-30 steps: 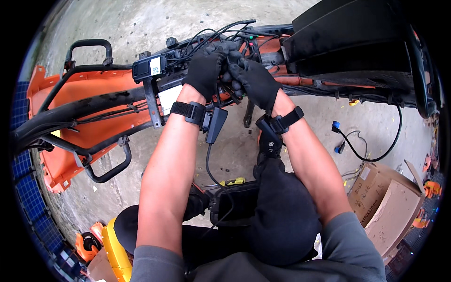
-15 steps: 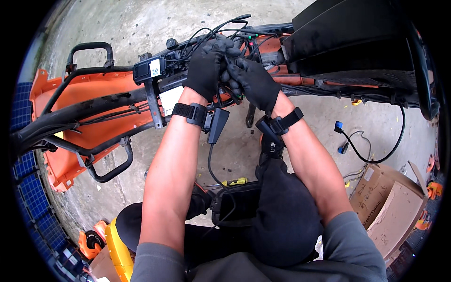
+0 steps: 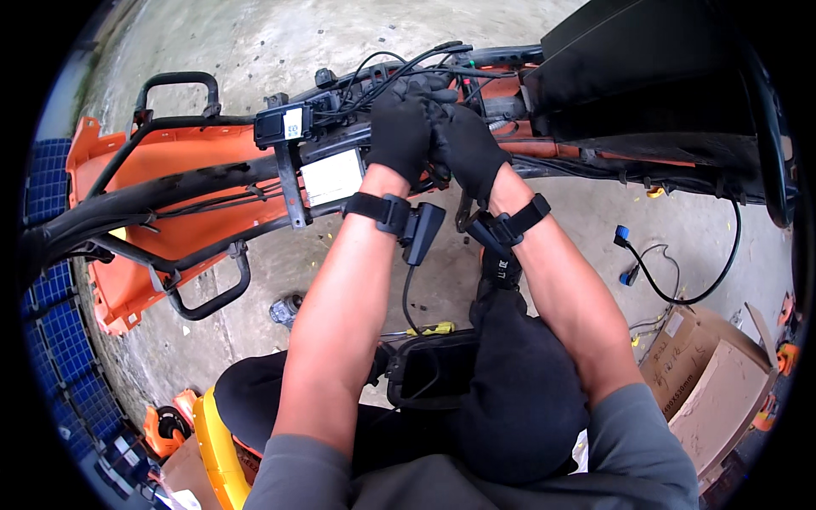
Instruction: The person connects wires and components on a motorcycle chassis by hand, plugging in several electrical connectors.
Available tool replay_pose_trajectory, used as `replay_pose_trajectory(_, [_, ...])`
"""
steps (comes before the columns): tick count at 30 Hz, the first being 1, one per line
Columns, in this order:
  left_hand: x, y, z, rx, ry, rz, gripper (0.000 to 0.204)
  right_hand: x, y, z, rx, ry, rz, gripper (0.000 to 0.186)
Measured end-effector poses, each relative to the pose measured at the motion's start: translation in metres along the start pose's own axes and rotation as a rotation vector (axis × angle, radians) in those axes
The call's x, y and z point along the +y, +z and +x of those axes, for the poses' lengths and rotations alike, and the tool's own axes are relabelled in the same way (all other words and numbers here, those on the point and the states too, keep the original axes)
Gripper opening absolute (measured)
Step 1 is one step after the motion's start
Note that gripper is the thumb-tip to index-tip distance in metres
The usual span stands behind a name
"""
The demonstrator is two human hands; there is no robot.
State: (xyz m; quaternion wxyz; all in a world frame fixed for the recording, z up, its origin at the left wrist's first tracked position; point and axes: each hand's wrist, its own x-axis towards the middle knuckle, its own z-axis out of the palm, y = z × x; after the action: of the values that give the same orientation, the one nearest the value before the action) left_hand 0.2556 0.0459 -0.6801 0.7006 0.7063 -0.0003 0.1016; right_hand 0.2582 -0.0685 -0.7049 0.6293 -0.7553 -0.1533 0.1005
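Both my hands wear black gloves and meet over the wiring in the middle of a black tubular vehicle frame (image 3: 204, 180). My left hand (image 3: 399, 134) is closed, its fingers curled in among the black cables (image 3: 408, 66). Pressed against it from the right, my right hand (image 3: 469, 149) is closed too. Whatever lies between the fingers is hidden by the gloves. Left of the hands sit a black box with a white label (image 3: 276, 126) and a white-faced plate (image 3: 333, 177). Orange body panels (image 3: 170, 153) lie under the frame.
A large black cover (image 3: 646, 85) stands at the upper right. A loose cable with a blue connector (image 3: 622, 235) hangs toward the floor. Near my legs lie a yellow-handled screwdriver (image 3: 435, 328) and a black case (image 3: 429, 370). An open carton (image 3: 714, 374) is at the right, a yellow panel (image 3: 217, 450) lower left.
My hands have drawn closer together, the left shifting right. The view has moved slightly, and a grey tool on the floor left of my left forearm now shows.
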Motion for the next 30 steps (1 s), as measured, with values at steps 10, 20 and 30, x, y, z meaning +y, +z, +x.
replay_pose_trajectory(10, [-0.003,0.023,0.011,0.186,0.022,-0.085,0.018,0.02,0.014,-0.001,0.177,0.036,0.11,0.023])
replay_pose_trajectory(20, [-0.027,0.024,0.025,0.125,0.208,0.046,0.022,0.034,0.017,0.002,0.228,0.033,-0.088,0.022])
replay_pose_trajectory(30, [-0.007,0.008,0.047,-0.006,-0.291,-0.611,0.025,-0.008,0.022,-0.022,0.253,0.054,-0.088,0.026])
